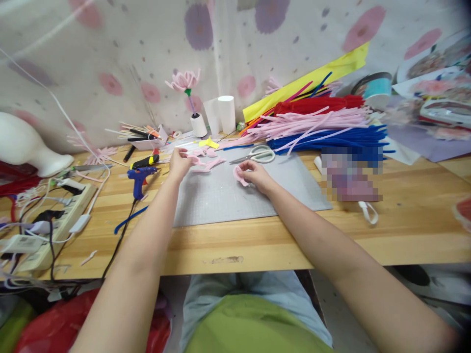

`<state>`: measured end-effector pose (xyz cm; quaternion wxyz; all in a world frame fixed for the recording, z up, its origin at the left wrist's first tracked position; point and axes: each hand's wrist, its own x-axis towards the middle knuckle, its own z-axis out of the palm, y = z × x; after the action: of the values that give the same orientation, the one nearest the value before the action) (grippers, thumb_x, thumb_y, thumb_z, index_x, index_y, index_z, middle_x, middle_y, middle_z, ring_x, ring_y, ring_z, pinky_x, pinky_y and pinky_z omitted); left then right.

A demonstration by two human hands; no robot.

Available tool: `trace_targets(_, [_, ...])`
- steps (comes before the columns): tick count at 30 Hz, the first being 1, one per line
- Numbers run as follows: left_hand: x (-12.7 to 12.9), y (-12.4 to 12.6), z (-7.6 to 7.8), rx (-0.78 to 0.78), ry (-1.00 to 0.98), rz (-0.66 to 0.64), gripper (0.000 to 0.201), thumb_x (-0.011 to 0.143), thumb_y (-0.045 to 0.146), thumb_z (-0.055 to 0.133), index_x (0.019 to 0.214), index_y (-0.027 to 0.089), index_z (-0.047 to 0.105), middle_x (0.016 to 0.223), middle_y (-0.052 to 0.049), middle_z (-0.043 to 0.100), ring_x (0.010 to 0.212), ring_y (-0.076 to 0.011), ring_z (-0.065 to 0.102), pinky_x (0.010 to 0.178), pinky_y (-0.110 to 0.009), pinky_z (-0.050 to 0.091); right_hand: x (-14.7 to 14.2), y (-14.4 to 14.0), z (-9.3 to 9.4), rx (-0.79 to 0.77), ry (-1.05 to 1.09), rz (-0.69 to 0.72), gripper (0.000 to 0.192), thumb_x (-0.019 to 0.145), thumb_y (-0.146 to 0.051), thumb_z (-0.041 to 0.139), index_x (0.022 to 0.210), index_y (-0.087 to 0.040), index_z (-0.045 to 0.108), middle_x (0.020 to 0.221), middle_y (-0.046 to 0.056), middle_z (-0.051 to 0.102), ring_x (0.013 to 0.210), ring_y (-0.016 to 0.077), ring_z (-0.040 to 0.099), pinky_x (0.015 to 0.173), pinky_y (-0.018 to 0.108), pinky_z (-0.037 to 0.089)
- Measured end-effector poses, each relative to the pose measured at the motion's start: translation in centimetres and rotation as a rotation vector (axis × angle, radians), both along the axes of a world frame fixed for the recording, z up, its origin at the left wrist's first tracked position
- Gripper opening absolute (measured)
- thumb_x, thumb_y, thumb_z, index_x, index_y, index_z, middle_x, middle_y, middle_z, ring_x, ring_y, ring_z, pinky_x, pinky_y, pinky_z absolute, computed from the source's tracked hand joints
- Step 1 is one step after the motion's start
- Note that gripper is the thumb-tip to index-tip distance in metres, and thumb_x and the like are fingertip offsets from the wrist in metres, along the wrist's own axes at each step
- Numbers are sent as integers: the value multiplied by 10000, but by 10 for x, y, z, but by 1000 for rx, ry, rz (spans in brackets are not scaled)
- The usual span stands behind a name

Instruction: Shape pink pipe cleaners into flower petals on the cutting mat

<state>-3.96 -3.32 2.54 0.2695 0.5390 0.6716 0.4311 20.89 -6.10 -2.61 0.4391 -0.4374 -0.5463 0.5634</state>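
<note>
On the grey cutting mat [287,189], my right hand [257,176] pinches a curled pink pipe-cleaner petal [241,175] between thumb and fingers. My left hand [179,164] is at the mat's left side, its fingers closed at the edge of another pink pipe-cleaner petal [194,160]. More pink pieces [209,165] lie just right of that hand. Scissors [257,155] with pale handles rest behind my right hand. A pink pipe-cleaner flower [185,82] stands upright in a white holder [198,125] at the back.
A blue glue gun [139,180] and its cord lie left of the mat, near a power strip [61,225]. Bundles of pink [309,125], red and blue [331,139] pipe cleaners fill the back right. A white foam head [25,139] stands far left.
</note>
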Motion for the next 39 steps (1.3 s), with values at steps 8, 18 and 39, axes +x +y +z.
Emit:
trace_targets(8, [62,-25,-4,-114,-156,-342,310,595,57,624,886,139,556,701,12,575,611,-88,559,625,-251,496,-5,-2,-5,63,-163,-73,318,616,-275,644,889,-178,512,823,-8,570,537,72,518,472,206,404])
trace_targets(18, [89,-33,-42,-173,-352,-297,219,681,126,589,897,121,553,701,-4,576,611,-108,584,579,-271,518,-6,1,-13,195,-347,-103,209,678,-251,582,868,-167,567,735,3,621,646,112,567,606,237,441])
trace_targets(39, [116,-73,-42,132,148,-266,226,754,369,560,687,182,670,650,-9,588,589,-113,463,589,-260,354,-4,-1,4,310,64,-143,250,615,-338,659,792,-185,571,729,7,595,667,135,553,610,284,474])
